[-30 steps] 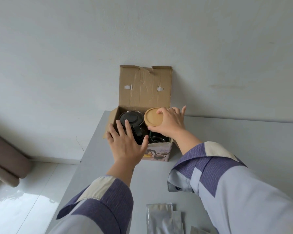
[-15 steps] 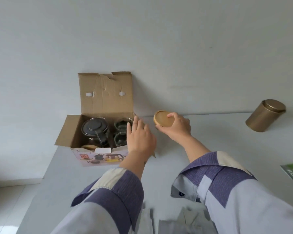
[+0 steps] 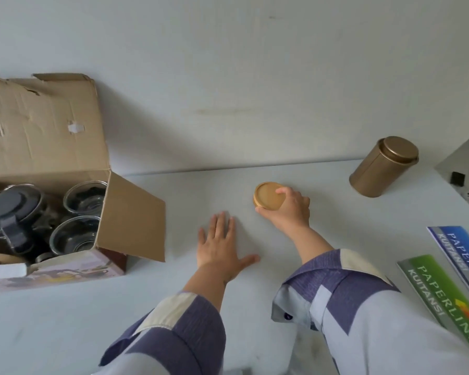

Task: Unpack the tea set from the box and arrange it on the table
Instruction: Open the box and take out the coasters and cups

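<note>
Wooden round coaster gripped by right hand on smooth table

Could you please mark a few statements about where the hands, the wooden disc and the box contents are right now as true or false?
1. The right hand holds the wooden disc. True.
2. The left hand grips a glass cup. False: it lies flat and open on the table.
3. Two glass cups sit in the box. True.
4. The gold tin is inside the box. False: it stands on the table, far right.
5. The teapot stands on the table. False: it is in the box.
</note>
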A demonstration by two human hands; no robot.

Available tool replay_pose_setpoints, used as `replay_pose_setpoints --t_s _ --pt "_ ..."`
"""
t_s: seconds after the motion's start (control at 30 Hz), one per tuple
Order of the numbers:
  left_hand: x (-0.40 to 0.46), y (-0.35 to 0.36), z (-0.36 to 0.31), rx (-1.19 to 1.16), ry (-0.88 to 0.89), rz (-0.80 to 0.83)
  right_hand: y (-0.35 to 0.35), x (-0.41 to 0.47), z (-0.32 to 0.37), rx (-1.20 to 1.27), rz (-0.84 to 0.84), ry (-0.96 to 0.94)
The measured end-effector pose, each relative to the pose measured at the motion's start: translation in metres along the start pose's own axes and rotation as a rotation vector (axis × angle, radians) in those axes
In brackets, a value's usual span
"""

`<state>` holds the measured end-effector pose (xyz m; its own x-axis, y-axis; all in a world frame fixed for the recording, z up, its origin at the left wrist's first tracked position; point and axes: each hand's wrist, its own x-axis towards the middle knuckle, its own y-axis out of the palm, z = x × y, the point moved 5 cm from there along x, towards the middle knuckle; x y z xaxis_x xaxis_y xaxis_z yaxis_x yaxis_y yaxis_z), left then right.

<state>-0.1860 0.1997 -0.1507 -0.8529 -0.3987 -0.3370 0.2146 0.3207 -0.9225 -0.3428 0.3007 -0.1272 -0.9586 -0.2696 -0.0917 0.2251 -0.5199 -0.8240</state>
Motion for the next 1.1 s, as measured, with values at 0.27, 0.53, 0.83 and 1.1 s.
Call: replay_pose_setpoints --t_s 0.27,0.53,0.83,1.1 --pt "0.006 0.006 0.002 0.018 -0.025 -0.027 0.016 0.054 0.003 0.022 -0.101 -0.021" --pt "0.006 0.006 0.003 0.030 -0.030 -0.028 0.019 0.065 0.005 0.027 -0.105 -0.028" --pt "0.007 0.006 0.003 0.022 -0.035 -0.020 0.010 0.027 -0.006 0.058 -0.057 -0.022" --pt "-0.037 -0.027 0.014 0.057 -0.013 -0.302 0.008 -0.052 0.025 0.012 0.014 0.016"
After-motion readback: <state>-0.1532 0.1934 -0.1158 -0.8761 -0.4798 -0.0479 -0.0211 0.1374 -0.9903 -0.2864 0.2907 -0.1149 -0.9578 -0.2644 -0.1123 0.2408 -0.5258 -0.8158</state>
